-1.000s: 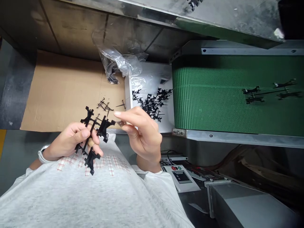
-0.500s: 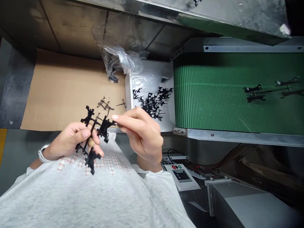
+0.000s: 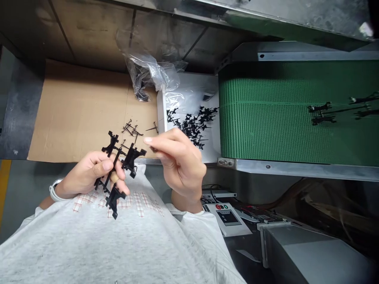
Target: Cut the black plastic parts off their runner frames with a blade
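As left hand [image 3: 85, 173] grips frames [image 3: 130, 159], white tray [image 3: 189, 94] holds black parts [image 3: 189, 128]

Cardboard sheet [image 3: 77, 110] at left, loose pins [image 3: 132, 128] on it; tray [image 3: 185, 94] just right, parts [image 3: 189, 128] seemingly inside; conveyor belt [image 3: 281, 114] farther right.

Glossy black plastic parts [image 3: 131, 158]; matt cardboard sheet [image 3: 74, 114]; textured green plastic belt [image 3: 266, 118].

Your right fingertips [image 3: 148, 141] cover most of the small dark piece [image 3: 154, 149], so its shape can't be told. Your left hand [image 3: 89, 169] hides the middle of the black plastic frame [image 3: 132, 158]. The heaped black parts [image 3: 189, 128] on the white tray [image 3: 189, 88] are too small to tell apart one by one.
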`<control>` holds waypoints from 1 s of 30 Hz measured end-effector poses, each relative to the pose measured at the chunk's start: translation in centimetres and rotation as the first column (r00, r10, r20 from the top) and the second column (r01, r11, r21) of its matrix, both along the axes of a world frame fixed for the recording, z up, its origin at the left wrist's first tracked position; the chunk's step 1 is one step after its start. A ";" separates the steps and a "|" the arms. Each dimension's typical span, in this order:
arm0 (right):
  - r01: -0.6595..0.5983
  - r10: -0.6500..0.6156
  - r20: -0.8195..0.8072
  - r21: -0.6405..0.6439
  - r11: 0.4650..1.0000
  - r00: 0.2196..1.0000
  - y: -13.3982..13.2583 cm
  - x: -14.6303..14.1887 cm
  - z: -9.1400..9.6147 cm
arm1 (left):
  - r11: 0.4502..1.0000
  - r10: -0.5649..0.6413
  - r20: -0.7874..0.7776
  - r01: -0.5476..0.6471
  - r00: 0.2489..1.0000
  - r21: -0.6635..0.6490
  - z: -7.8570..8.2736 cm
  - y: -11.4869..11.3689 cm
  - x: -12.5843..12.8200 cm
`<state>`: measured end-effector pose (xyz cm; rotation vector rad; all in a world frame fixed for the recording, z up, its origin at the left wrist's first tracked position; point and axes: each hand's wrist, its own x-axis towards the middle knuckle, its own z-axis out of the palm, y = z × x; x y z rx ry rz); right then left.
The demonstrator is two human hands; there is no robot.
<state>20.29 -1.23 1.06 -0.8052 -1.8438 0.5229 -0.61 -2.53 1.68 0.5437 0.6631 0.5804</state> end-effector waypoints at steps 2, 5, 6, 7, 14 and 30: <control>0.013 -0.012 -0.032 0.003 1.000 0.999 0.0 0.0 0.0 | 1.000 0.013 0.002 -0.013 1.000 -0.003 -0.1 0.0 0.0; -0.005 0.004 -0.028 -0.016 1.000 1.000 -0.4 0.0 -0.1 | 1.000 0.025 0.007 -0.025 1.000 -0.016 -0.3 0.0 0.1; -0.021 0.020 -0.019 -0.028 0.999 1.000 -0.6 0.0 -0.1 | 0.999 0.034 0.010 -0.034 0.999 -0.016 -0.3 0.1 0.2; -0.038 0.038 -0.009 -0.040 0.998 0.999 -0.9 0.0 -0.2 | 0.998 0.053 0.012 -0.053 0.999 -0.016 -0.3 0.1 0.2; -0.108 0.113 0.046 -0.100 0.989 0.993 -1.8 -0.1 -0.6 | 0.987 0.144 0.024 -0.142 0.989 -0.069 -0.2 0.2 0.7; -0.163 0.156 -0.060 -0.141 0.976 0.986 -2.6 -0.7 -1.8 | 0.940 0.339 -0.076 -0.341 0.938 -0.016 -0.1 0.2 1.0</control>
